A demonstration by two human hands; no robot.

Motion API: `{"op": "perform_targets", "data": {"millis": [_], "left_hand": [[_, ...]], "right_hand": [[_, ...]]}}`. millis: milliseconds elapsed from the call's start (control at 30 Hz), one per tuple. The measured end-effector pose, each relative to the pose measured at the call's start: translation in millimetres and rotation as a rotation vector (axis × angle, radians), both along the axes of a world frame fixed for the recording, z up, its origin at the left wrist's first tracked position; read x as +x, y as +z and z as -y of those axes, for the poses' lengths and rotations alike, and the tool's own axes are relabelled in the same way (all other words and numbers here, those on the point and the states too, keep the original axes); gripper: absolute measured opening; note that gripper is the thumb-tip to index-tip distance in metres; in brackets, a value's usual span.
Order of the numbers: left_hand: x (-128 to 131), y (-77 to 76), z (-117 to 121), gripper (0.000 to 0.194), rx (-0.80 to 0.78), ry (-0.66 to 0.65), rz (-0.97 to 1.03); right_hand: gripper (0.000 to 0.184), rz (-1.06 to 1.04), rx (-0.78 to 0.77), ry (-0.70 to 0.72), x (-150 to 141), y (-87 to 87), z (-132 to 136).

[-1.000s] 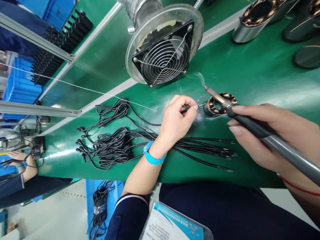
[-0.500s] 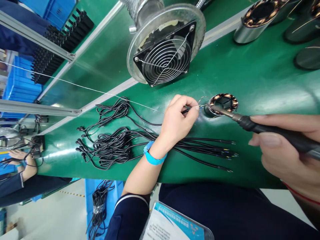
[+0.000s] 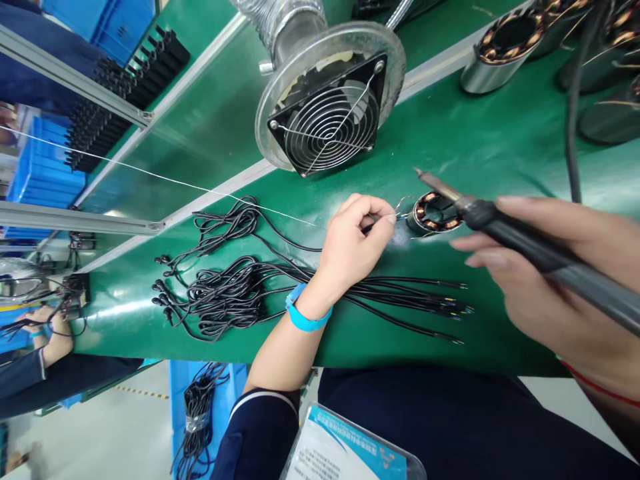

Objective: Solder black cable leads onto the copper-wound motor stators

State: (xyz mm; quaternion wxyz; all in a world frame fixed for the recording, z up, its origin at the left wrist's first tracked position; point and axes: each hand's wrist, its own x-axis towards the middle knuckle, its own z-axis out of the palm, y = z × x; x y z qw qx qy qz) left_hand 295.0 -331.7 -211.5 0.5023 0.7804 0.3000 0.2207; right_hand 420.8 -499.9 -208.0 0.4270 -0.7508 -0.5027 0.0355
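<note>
My left hand (image 3: 353, 243) pinches the end of a black cable; a blue lead and thin wires show just past its fingertips. Right beside those wires stands a small motor stator (image 3: 436, 213) with copper windings around its ring. My right hand (image 3: 565, 280) grips a soldering iron (image 3: 530, 247) by its black handle. The iron's metal tip points up and left, in the air above the stator. Under my left wrist runs a bundle of black cables (image 3: 230, 293), with stripped ends (image 3: 457, 309) lying to the right.
A fume extractor fan (image 3: 330, 127) with a wire guard hangs over the bench. Several larger stators (image 3: 500, 53) stand at the back right. A thin solder wire (image 3: 200, 189) slants in from the left. A blue bin (image 3: 177, 413) holds bundled cables below. A co-worker's hand (image 3: 40, 317) shows at far left.
My right hand has lifted the soldering iron tip up and away from the wires by the stator. My left hand stays nearly in place, still pinching the cable.
</note>
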Motion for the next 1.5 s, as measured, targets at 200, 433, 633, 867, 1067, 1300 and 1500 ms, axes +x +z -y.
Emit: {"op": "perform_targets", "data": {"millis": [200,433,633,867,1067,1300,1500], "left_hand": [[-4.4,3.4,-0.8,0.01,0.06,-0.043,0.025],[-8.3,3.3,-2.4,0.01,0.277,-0.127,0.157],[-8.4,-0.7,-0.9,0.016,0.463,-0.184,0.161],[-10.2,1.4,-1.5,0.011,0.476,-0.221,0.148],[-8.7,2.1,0.4,0.016,0.335,-0.139,0.113],[-4.6,2.3,2.5,0.016,0.052,-0.043,0.009],[-2.9,-0.5,2.7,0.016,-0.071,-0.003,0.036]], "right_hand": [[0.034,0.13,-0.011,0.062,-3.8,3.6,-34.3],[0.038,0.006,-0.064,0.049,-5.4,-1.4,-46.2],[0.039,-0.068,-0.008,0.038,-8.7,-2.1,-47.4],[0.036,-0.108,0.012,0.024,-8.4,-3.5,-51.4],[0.032,0.046,0.04,0.107,2.0,-8.0,-41.1],[0.035,0.132,0.047,0.262,17.6,-16.0,-37.5],[0.038,0.239,0.065,0.363,23.2,-15.8,-40.6]]}}
